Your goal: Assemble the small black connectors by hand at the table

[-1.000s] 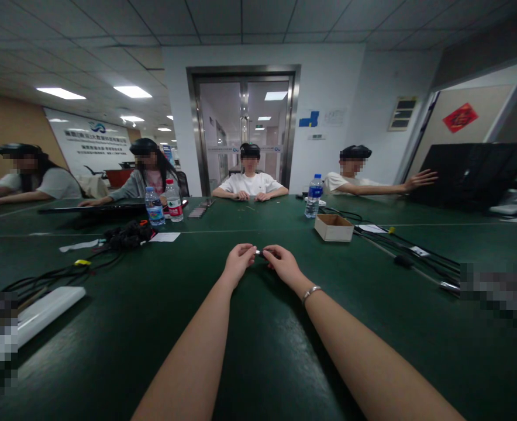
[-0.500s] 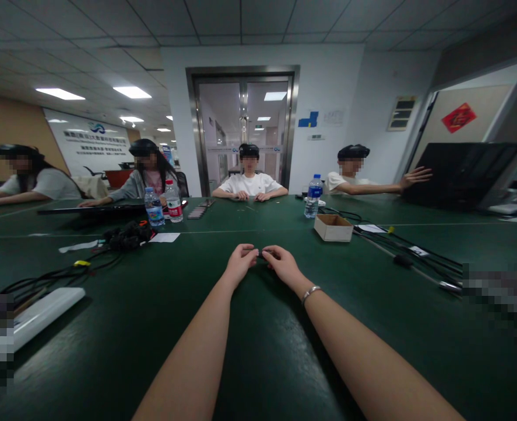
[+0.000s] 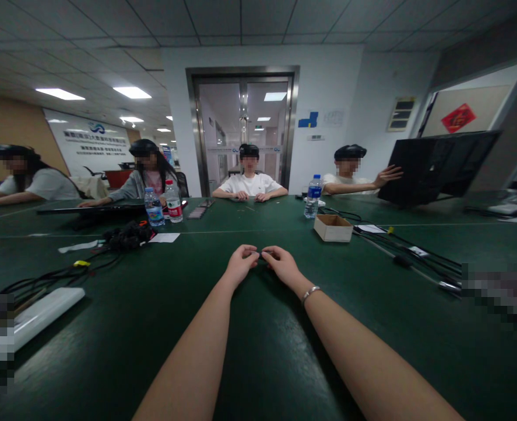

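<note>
My left hand (image 3: 242, 263) and my right hand (image 3: 280, 263) are close together above the green table (image 3: 267, 339), near the middle of the view. The thumb and fingers of each hand are pinched together. Between the fingertips shows a small dark thing (image 3: 260, 255), too small to make out. A silver bracelet (image 3: 310, 294) is round my right wrist. Beyond my right hand stands an open cardboard box (image 3: 333, 229).
Two bottles (image 3: 154, 207) (image 3: 173, 202) stand at the left, another bottle (image 3: 313, 197) behind the box. Cables (image 3: 127, 237) lie left, more cables (image 3: 416, 251) right. A white power strip (image 3: 48, 316) is near left. Several people sit opposite; one touches a black monitor (image 3: 434, 166).
The black monitor at the right has swung to the left and stands more upright, with the person's hand still on its edge. My hands have hardly moved.
</note>
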Demonstrator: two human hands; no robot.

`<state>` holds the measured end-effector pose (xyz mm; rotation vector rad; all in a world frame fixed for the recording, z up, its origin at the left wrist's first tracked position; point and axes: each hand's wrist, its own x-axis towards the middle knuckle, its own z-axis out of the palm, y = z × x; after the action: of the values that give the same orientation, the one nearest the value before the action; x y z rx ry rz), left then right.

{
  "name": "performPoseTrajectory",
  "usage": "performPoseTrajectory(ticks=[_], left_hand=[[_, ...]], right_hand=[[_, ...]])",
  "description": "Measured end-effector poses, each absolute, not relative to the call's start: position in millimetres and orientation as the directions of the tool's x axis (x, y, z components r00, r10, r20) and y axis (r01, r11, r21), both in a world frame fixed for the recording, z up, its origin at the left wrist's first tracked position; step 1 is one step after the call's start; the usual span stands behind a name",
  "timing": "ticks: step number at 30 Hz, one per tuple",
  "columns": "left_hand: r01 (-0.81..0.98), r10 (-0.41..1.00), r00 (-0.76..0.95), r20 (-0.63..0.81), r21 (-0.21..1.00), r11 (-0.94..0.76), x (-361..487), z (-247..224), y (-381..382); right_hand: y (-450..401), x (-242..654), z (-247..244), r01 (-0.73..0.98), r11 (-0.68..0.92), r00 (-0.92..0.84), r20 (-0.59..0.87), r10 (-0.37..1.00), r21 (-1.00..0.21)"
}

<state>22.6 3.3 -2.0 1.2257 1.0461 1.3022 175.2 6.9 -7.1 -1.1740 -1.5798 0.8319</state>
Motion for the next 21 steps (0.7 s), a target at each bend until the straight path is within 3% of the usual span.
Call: performPoseTrajectory(ticks=[7,21], left_hand=[[-0.118,0.997,0.047,0.058,0.992,-0.052,25.2,-1.2,3.6],[-0.035,0.986,0.050,0.161,0.987,-0.159,21.3,-5.7,6.6]], right_hand=[[4.9,175.4,-5.6,0.301,0.299,-0.087,0.286,0.954,-0.905],[7.8,175.3,-7.7,0.292,0.295,-0.086,0.282,0.956,-0.910]])
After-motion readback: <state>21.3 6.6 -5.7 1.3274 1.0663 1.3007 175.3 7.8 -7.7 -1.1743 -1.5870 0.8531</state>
